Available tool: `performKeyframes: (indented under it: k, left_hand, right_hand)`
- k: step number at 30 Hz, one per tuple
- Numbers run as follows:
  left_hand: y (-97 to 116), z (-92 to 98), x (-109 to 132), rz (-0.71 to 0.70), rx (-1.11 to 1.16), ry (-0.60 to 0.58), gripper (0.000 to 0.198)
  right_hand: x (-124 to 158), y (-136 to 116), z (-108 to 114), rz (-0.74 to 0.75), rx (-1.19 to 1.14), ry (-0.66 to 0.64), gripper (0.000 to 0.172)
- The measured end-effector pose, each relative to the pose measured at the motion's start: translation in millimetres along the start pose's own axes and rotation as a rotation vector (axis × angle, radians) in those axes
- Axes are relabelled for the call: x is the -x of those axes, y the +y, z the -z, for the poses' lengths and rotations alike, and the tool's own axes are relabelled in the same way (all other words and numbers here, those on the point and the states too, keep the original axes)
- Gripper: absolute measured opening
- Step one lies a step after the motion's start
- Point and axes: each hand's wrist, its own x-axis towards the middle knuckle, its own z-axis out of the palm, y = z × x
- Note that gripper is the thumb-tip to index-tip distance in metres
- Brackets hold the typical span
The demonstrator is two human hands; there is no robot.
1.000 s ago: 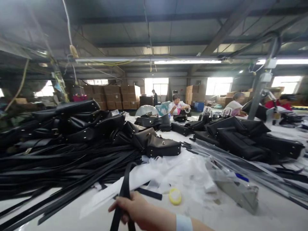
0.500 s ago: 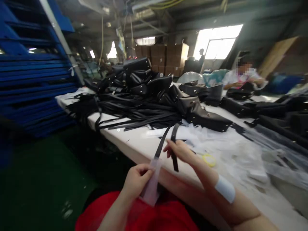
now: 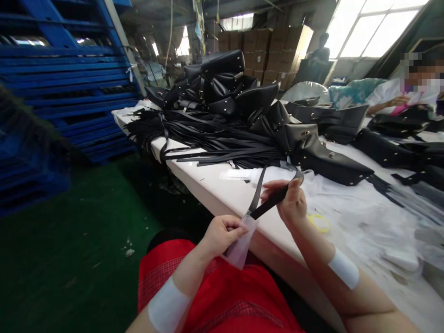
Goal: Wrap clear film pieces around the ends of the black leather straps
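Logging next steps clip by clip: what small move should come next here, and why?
Probably the right hand should ease the lower end of the black strap into what looks like a translucent sleeve, since the left hand pinches it near its top and that end points there.

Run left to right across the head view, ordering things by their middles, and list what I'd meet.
Stacked blue pallets → left hand → translucent sleeve → right hand, holding the black strap → yellow ring → co-worker's white sleeve.
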Motion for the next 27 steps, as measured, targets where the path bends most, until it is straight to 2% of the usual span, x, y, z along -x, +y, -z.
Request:
performKeyframes:
  k: [5, 10, 13, 16, 18, 21, 24, 26, 27]
  left_hand:
    - [3, 2.2, 1, -0.065, -0.059, -0.049, 0.026]
    - [6, 4.1, 1, -0.088, -0.026, -0.064, 0.026]
    - [7, 3.0, 0, -0.089, 0.01, -0.045, 0.029]
    - [7, -0.8, -1, -0.069, 0.052, -0.002, 0.03]
    - [5, -2.6, -2, -0.068, 0.069, 0.032, 0.029]
    - [4, -0.5, -1, -0.078, 0.062, 0.114, 0.029]
    - [7, 4.7, 2, -0.07, -0.011, 0.167, 0.03]
    - [9, 5.8, 5, -0.09, -0.083, 0.145, 0.031]
    - [9, 5.1, 6, -0.107, -0.11, 0.122, 0.031]
  right_hand:
    - [3, 2, -2, 0.011, 0.006, -0.016, 0.069]
    - [2, 0, -3, -0.022, 0.043, -0.062, 0.07]
    - [7, 4, -9, -0.042, 0.117, -0.112, 0.073]
    - [18, 15, -19, 0.018, 0.289, -0.156, 0.073]
    - [25, 23, -25, 0.096, 0.456, -0.209, 0.066]
    - [24, 32, -26, 0.16, 0.61, -0.24, 0.044]
    - [9, 38, -18, 0.013, 0.454, -0.03, 0.036]
    - [-2, 41, -14, -0.193, 0.164, 0.073, 0.036]
    - [-6, 42, -12, -0.321, -0.001, 0.072, 0.036]
